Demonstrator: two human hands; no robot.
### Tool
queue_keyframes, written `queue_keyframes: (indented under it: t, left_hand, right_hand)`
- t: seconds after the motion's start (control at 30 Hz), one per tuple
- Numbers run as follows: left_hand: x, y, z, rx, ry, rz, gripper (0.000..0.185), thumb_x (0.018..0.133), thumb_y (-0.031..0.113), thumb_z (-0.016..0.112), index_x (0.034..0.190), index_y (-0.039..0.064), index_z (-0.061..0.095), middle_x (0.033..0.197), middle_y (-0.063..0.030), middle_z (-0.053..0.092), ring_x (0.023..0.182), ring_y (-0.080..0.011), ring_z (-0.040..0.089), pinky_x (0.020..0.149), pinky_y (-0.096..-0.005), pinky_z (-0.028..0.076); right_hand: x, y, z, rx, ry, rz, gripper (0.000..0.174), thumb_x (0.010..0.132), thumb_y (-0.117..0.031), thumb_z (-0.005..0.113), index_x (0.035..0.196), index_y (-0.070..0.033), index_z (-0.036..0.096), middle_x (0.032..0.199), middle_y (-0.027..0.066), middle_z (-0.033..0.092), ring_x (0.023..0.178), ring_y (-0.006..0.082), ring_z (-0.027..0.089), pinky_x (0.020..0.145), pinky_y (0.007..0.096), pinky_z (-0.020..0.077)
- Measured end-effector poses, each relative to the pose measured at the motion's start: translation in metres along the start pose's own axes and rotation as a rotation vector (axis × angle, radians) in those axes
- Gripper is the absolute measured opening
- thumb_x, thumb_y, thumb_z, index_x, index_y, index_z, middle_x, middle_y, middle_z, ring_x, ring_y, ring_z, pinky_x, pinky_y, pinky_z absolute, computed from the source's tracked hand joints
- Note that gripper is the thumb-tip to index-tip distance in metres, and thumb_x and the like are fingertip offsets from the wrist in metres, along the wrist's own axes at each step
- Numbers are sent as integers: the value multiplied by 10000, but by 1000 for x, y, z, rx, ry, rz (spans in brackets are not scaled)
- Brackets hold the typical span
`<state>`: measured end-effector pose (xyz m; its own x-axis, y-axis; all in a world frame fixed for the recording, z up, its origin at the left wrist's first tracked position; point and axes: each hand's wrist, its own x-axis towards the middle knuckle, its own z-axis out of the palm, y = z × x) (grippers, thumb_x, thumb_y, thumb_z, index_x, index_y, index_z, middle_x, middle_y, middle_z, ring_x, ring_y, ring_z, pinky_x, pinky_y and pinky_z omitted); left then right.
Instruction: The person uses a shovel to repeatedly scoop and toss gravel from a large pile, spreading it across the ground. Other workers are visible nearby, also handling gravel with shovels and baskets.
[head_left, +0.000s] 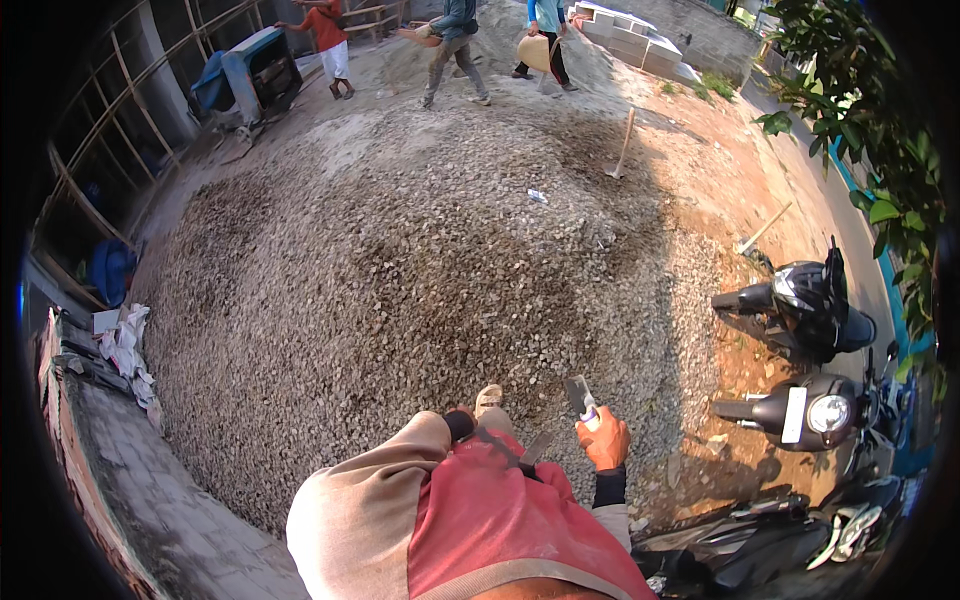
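Note:
My right hand (604, 441) is closed around the light handle of a flat-bladed hand tool (578, 395), perhaps a trowel or scraper, which it holds out over the gravel (465, 300). Close to my body, my left hand (463, 418) is mostly hidden behind its dark cuff and the sleeve, so its fingers cannot be made out. Beside it, one sandalled foot (489, 397) stands on the gravel. Another flat, greyish piece (536, 448) sticks up at the waist of my red shirt.
A shovel (622, 150) stands upright in the gravel, and a long-handled tool (763, 229) lies right. Motorcycles (810, 412) are parked at the right. Several people (454, 45) are at the far side, near a blue machine (255, 71). A block wall (142, 465) runs along the left.

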<state>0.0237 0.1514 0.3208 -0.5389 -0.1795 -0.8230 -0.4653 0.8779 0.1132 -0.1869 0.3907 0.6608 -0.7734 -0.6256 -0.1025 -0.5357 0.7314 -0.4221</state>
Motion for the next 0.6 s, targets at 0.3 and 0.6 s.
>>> queue_keyframes:
  t: [0.3,0.6]
  left_hand:
    - [-13,-1,-2,-124,102,-47,347,930,265,532,1207,135,696,1338,-121,603,1225,-341,583,972,-518,500]
    - [-25,5,-7,-612,248,-248,322,826,301,629,1064,130,763,990,-134,749,955,-296,717,854,-422,570]
  right_hand:
    - [3,4,0,1,12,-8,344,735,-345,777,943,-99,653,868,174,705,851,418,662,728,525,517]
    - [1,14,-14,2,19,61,408,745,-376,753,1054,-127,659,904,169,717,866,412,674,753,516,536]
